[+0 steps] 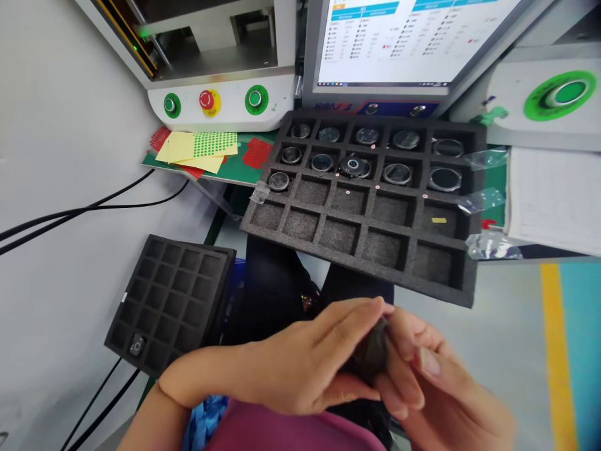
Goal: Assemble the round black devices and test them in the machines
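Here we have both hands together low in the near middle of the view, over the lap. Our left hand (300,360) curls its fingers over a small dark piece (373,354), and our right hand (422,382) pinches the same piece from the other side, thumb and fingertips pressed against it. The piece is mostly covered and blurred, so we cannot tell just what it is; by its size and colour it may be one of the round parts from the tray.

We judge the step in hand to be work on a single piece held between the two hands, away from the surface. The black foam tray (361,244) lies farther off, jutting over the edge of the surface; its two far rows hold round watch-like parts (355,166), one more sits at the left of the third row, and the near pockets show bare foam. Setting the piece down would call for a reach forward and a careful drop into one pocket, since the walls between pockets are narrow.

A second foam tray (171,294) sits low at the left with one small item in its near corner.

As for writing, the red button (206,100) on the machine stands on a yellow ring whose label we cannot read. The monitor (399,41) shows lists too small to read, and lettering on its lower frame is blurred.
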Motion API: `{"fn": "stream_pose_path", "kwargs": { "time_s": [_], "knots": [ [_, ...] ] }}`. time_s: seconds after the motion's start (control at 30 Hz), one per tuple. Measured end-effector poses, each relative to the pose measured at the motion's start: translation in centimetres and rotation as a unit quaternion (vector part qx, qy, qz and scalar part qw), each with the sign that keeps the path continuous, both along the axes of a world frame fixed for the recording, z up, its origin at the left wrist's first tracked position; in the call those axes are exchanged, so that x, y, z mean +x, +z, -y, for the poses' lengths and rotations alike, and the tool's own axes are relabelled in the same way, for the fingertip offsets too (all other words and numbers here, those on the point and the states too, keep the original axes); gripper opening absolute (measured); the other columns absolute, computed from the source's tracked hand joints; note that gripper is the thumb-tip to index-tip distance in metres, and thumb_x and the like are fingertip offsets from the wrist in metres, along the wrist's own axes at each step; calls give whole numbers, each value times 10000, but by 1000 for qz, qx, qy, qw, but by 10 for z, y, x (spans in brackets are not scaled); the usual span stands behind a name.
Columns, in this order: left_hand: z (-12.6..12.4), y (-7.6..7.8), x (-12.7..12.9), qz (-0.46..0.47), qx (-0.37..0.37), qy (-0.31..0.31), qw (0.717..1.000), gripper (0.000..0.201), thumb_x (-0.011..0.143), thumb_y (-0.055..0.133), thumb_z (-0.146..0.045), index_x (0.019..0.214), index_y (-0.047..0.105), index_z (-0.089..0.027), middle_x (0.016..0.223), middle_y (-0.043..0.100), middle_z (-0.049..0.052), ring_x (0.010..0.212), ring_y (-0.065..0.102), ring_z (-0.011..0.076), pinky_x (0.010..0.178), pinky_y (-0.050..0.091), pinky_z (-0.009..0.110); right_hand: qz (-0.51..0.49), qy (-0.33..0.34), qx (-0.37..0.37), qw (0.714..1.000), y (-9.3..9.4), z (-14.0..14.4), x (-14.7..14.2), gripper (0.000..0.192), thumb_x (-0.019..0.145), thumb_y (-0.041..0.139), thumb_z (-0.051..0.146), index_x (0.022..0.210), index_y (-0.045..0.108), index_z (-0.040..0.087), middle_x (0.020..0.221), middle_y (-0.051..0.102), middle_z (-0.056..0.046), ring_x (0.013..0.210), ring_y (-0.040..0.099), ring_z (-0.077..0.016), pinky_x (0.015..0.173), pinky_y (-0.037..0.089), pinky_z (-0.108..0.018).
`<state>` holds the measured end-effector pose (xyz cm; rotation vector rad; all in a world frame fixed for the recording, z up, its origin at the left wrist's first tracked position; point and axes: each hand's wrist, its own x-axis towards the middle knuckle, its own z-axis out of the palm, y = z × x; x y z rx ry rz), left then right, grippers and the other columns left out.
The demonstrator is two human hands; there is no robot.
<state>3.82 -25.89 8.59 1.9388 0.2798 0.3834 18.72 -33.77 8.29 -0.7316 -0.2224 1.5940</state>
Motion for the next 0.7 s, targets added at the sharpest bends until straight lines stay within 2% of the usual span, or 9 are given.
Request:
{"fn": "stream_pose_path", "kwargs": {
  "time_s": [0.13, 0.23, 0.33, 0.47, 0.57, 0.7],
  "knots": [
    [6, -13, -4, 17, -44, 119, 992, 702, 860, 716, -336, 1488, 418, -235, 1293, 671, 144, 1114, 695, 241, 965, 576, 325, 8, -23, -9, 1000, -3, 2, -6, 217, 775, 802, 364, 669, 658, 242, 404, 472, 54, 322, 311, -53, 355, 260, -163],
    [9, -22, -3, 75, -14, 168, 983, 705, 820, 763, -357, 1450, 471, -232, 1213, 722, 117, 943, 750, 195, 870, 608, 273, 10, -7, -34, 999, -7, 8, -7, 232, 771, 811, 351, 665, 650, 223, 392, 460, 63, 347, 254, -38, 394, 275, -157],
    [9, -27, -1, 126, 42, 170, 976, 726, 820, 775, -366, 1454, 468, -188, 1198, 729, 141, 983, 751, 217, 868, 618, 280, -20, 17, -60, 998, -9, 15, -6, 231, 779, 813, 340, 678, 648, 212, 417, 540, 46, 357, 342, -33, 440, 324, -143],
    [5, -26, 1, 123, 65, 157, 978, 704, 830, 765, -369, 1438, 485, -152, 1166, 742, 133, 1005, 747, 235, 898, 614, 283, -49, 16, -66, 996, -8, 17, -5, 171, 803, 798, 308, 725, 667, 229, 484, 642, 33, 393, 494, -47, 481, 387, -132],
    [4, -24, 1, 130, 75, 151, 977, 721, 816, 779, -364, 1435, 490, -133, 1154, 742, 149, 1015, 744, 247, 921, 612, 297, -48, 8, -61, 997, -7, 16, -6, 185, 810, 795, 296, 702, 664, 223, 481, 649, 35, 396, 504, -45, 485, 400, -136],
    [3, -23, 1, 122, 70, 147, 979, 710, 838, 756, -363, 1460, 476, -165, 1196, 730, 141, 1038, 737, 267, 913, 624, 324, -47, 8, -65, 997, -7, 14, -8, 201, 805, 801, 297, 699, 650, 219, 485, 654, 31, 405, 518, -46, 473, 388, -133]
  ]
}}
